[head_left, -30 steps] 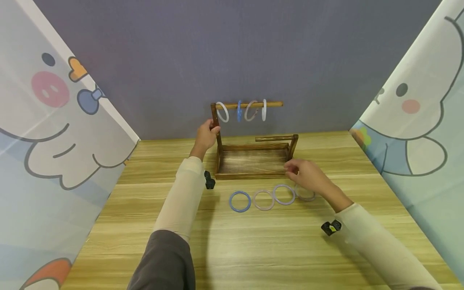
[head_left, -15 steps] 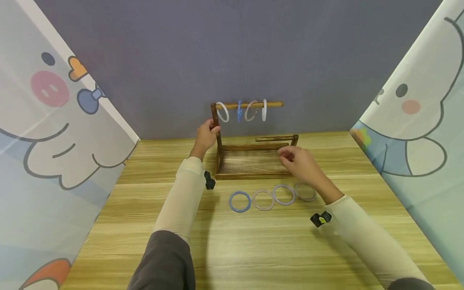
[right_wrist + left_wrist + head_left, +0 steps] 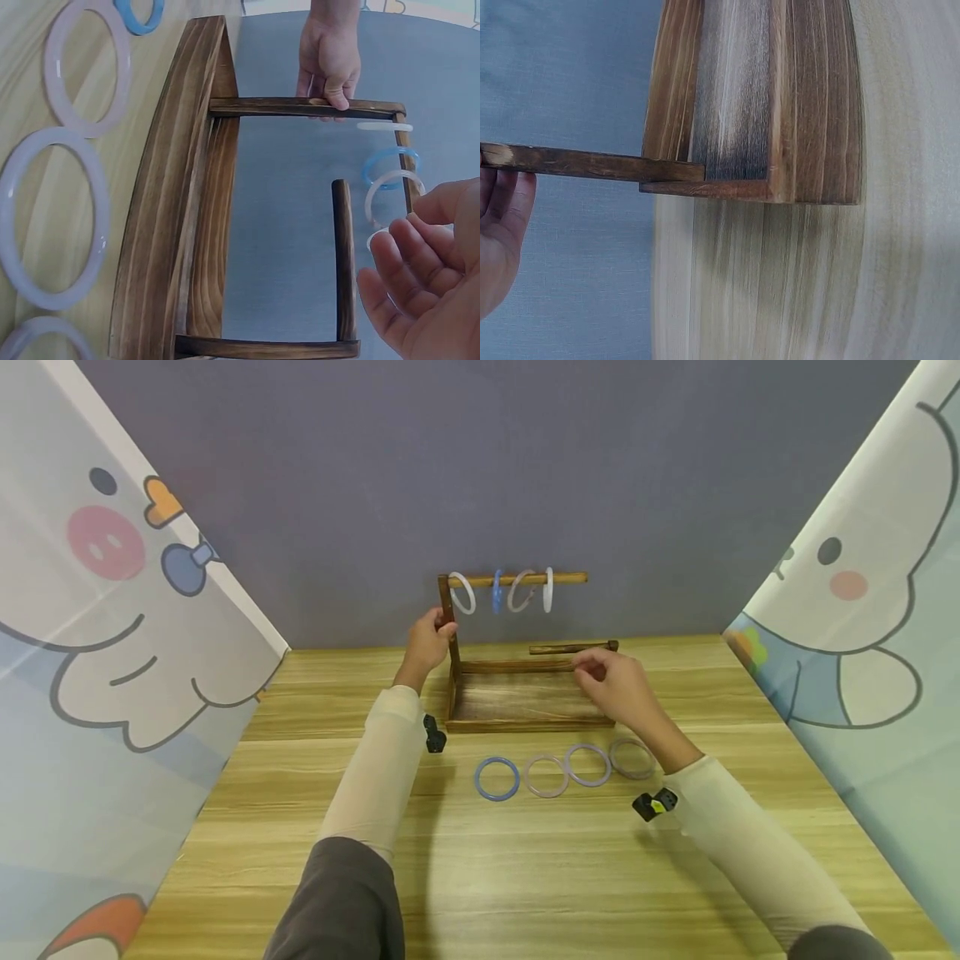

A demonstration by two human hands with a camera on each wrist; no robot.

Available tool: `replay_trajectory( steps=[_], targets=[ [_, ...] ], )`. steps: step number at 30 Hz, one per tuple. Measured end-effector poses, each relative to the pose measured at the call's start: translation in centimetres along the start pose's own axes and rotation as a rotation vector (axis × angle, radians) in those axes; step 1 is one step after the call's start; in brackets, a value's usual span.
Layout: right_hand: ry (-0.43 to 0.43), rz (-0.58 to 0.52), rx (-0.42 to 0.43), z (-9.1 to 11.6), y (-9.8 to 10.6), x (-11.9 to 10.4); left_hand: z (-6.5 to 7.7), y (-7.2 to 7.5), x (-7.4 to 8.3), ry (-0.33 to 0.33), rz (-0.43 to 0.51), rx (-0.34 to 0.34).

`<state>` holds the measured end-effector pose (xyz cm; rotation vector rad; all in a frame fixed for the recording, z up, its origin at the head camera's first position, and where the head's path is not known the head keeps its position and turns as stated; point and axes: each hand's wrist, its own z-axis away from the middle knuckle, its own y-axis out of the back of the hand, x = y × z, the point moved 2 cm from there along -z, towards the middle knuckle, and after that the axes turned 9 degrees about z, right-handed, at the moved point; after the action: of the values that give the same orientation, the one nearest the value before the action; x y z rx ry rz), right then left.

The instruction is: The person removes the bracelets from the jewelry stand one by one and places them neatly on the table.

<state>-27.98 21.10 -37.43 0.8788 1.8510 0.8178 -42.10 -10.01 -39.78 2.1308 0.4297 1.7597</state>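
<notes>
A dark wooden bangle stand has a tall left post, a high bar and a lower bar. My left hand grips the tall post, thumb on one side and fingers behind it, as the right wrist view also shows. On the high bar hang a white bangle, a blue bangle, a pinkish bangle and another white bangle. My right hand hovers over the stand's right side, just under the lower bar in the head view. Its fingers are loosely bent, with nothing between them.
In front of the stand, a blue bangle, a pale pink bangle, a lilac bangle and a greyish bangle lie in a row on the wooden table. A grey wall rises behind.
My right hand has moved left and up, from beside the greyish bangle to over the stand's right side. The left hand keeps its grip on the post, and the bangles stay put.
</notes>
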Motion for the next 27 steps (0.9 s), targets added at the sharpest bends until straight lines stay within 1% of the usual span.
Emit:
replay_trajectory(
  steps=[7,15,23,27],
  targets=[
    [-0.019,-0.024,0.003,-0.4,0.1,-0.5,0.1,0.0,0.0,0.001,0.009,0.001],
    [-0.035,-0.057,-0.002,-0.7,0.1,-0.4,0.1,0.0,0.0,-0.008,-0.012,0.007],
    [-0.017,-0.089,0.055,-1.5,0.3,-0.7,0.1,0.1,0.2,-0.009,-0.003,0.005],
    [-0.036,-0.113,0.069,-1.9,0.3,-1.0,0.2,0.0,0.2,-0.008,-0.007,0.005]
  ],
)
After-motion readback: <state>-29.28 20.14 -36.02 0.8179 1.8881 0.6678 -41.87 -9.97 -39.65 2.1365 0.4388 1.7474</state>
